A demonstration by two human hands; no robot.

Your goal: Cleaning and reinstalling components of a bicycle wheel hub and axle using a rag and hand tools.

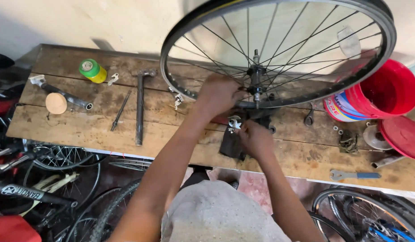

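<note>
Bicycle wheel [279, 49] held upright on a wooden bench [82, 125], its rim resting on the boards and its hub [256, 76] at mid-height. The left hand [218, 94] is closed around the wheel beside the hub, fingers curled in among the spokes; exactly what they grip cannot be made out. The right hand [254, 136] sits lower, at the bench's near edge, fingers pinched on a small flat wrench [234, 123] whose bright forked head shows just above the knuckles, below the axle.

Judged from this view, work at the hub is under way rather than finished: the wrench is out and in hand but not seated on the axle, and the wheel needs steadying. Unused tools lie apart: a hammer [140, 107], a thin rod [121, 111], a second wrench [355, 175], a green-and-yellow tin [92, 71]. A red bucket [386, 92] and its lid [404, 136] stand at the right.

Hidden or unclear: the wheel's top is cut off by the frame; a dark object [231, 145] under the right hand is unidentifiable; the axle nuts are too small to read; other wheels below the bench are partly cropped.
</note>
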